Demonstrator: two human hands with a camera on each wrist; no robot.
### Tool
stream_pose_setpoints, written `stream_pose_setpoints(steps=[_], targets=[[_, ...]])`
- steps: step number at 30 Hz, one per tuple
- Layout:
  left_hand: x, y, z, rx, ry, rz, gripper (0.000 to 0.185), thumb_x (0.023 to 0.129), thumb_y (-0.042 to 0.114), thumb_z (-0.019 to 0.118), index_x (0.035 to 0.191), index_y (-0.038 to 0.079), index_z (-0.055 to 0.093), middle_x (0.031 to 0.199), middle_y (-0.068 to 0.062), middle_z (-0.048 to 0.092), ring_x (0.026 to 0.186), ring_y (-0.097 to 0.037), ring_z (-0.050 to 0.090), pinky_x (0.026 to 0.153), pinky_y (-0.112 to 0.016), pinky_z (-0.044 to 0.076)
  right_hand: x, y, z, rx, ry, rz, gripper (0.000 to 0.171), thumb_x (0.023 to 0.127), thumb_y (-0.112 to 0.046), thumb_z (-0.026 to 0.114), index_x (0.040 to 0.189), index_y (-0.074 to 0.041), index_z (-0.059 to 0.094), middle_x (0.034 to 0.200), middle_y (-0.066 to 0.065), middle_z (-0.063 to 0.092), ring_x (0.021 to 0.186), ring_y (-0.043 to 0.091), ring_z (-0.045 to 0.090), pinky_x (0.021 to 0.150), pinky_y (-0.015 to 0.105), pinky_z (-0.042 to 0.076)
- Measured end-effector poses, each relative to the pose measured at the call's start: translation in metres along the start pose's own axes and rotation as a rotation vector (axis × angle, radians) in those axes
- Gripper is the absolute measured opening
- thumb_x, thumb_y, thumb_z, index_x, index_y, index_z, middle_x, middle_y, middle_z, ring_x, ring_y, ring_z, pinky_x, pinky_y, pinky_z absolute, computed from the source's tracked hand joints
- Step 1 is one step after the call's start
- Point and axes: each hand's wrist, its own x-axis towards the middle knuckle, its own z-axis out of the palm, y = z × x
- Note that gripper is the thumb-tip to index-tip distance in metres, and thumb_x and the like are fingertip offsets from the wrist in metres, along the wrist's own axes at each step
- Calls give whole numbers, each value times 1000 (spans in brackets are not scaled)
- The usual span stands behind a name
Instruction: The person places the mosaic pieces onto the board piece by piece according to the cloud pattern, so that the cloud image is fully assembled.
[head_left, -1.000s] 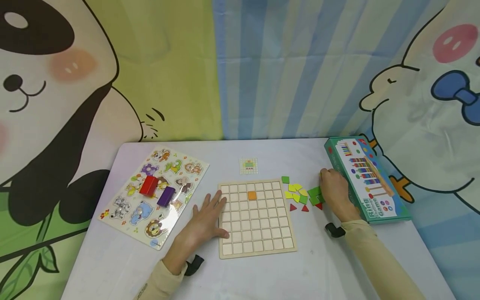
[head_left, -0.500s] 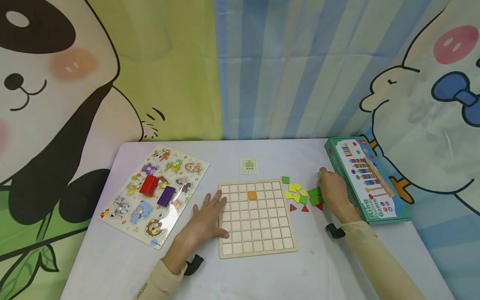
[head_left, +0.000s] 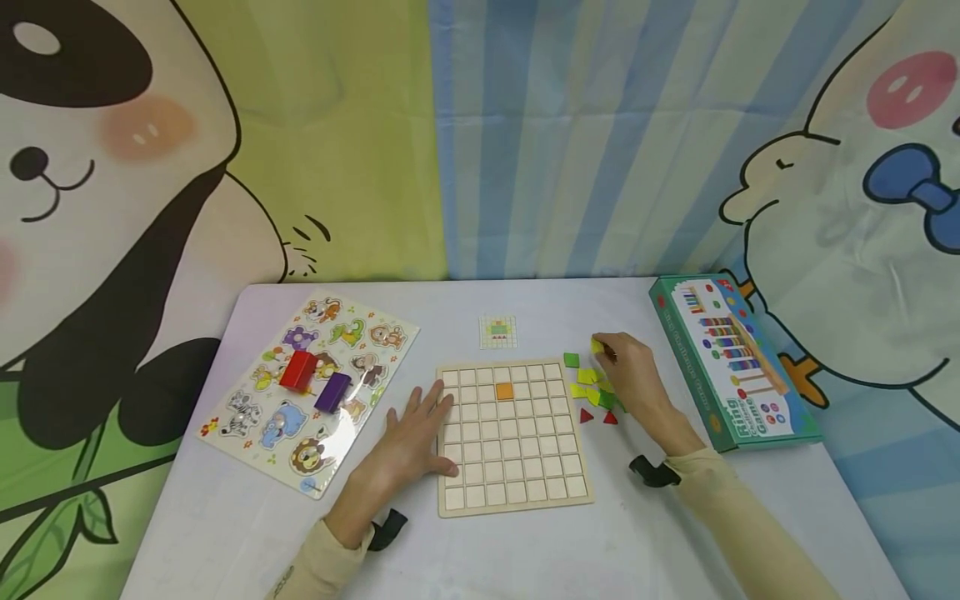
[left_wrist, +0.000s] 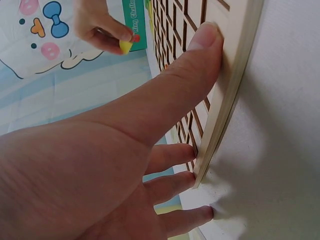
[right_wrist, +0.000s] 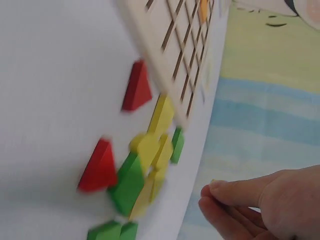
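Currently the right hand (head_left: 628, 379) hangs above the loose tile pile at about 3 o'clock from the wooden grid board (head_left: 513, 435), its fingertips pinched on a small yellow tile (head_left: 597, 345); the left wrist view confirms the pinch on the yellow piece (left_wrist: 125, 46). The left hand (head_left: 411, 439) lies flat at the board's 9 o'clock edge, fingers straight, thumb pressing on the frame (left_wrist: 227, 95). One orange tile (head_left: 504, 390) already sits in a cell near the board's 12 o'clock edge.

Risk assessment: the pinch covers only a narrow edge of the tile, so the piece could slip out during transfer and land among the red triangles (head_left: 597, 416) and green tiles (head_left: 572, 360). A tilted tile could catch on a cell wall and fail to seat. The wrist may also scatter the pile (right_wrist: 142, 165). If the left hand lifts, the board could slide on the white table (head_left: 225, 517).
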Motion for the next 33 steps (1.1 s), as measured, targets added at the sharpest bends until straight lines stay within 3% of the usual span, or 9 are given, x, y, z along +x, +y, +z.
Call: stream_pose_setpoints(steps=[7,18,25,33], targets=[[0,0,0,-2,0,0,109,69,30,92,157,4,34,170,-16,13,155,-48,9,114,-81,11,-4,-26,16,108,-27,-172,33,88,5,73,121,7,69,108,19,73,92,27,72,77,37,63],[1,-2,0,-7,1,5,110,68,31,92,157,4,34,170,-16,13,155,-48,8,115,-80,10,-15,-54,46,108,-230,-204,33,92,-9,74,124,0,70,105,8,74,88,15,69,75,30,60],[1,-2,0,-24,-1,11,109,68,30,92,157,3,34,171,-16,12,155,-48,7,115,-80,9,-21,-58,57,13,-255,-275,31,91,-11,76,121,-5,73,102,4,74,83,10,65,70,26,56],[1,-2,0,-30,-4,12,109,69,30,91,157,3,34,170,-16,12,155,-48,7,116,-79,9,-22,-57,61,7,-265,-258,29,92,-13,75,120,-7,74,104,5,71,84,11,62,71,27,54]])
